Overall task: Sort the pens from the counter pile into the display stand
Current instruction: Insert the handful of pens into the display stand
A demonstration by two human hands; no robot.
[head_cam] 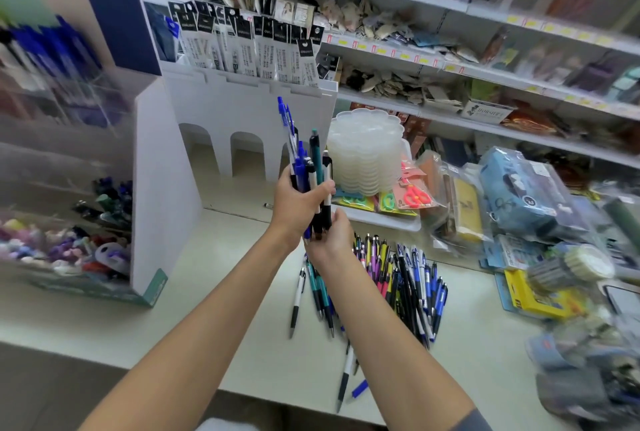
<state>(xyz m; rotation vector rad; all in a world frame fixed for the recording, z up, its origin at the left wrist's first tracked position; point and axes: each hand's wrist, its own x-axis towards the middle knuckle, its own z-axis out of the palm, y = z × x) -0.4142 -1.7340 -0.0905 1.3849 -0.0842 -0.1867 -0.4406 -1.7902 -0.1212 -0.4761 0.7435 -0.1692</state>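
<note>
The left hand (pixel 299 203) gripped the pen bundle (pixel 313 167) midway, the right hand (pixel 329 240) held its lower ends; any slackening could spill pens onto the tabletop pile (pixel 398 278).

Location type: retail stationery shop. Indicators:

- Wall shelving (pixel 450 11) runs in several tiers, with yellow and red price labels (pixel 412 57) along each shelf edge.
- Narrow hang-tab packs (pixel 242 46) with black headers stand in rows in a white cardboard rack (pixel 249 98).
- A display stand (pixel 152 160) has clear compartments holding blue pens (pixel 52 46).
- Carded scissors (pixel 414 196) lie in sealed packs.
- A soft blue pouch (pixel 530 188) is sealed in a clear bag.
- A loose pile of pens (pixel 398 278) lies on a white counter (pixel 207 292).
</note>
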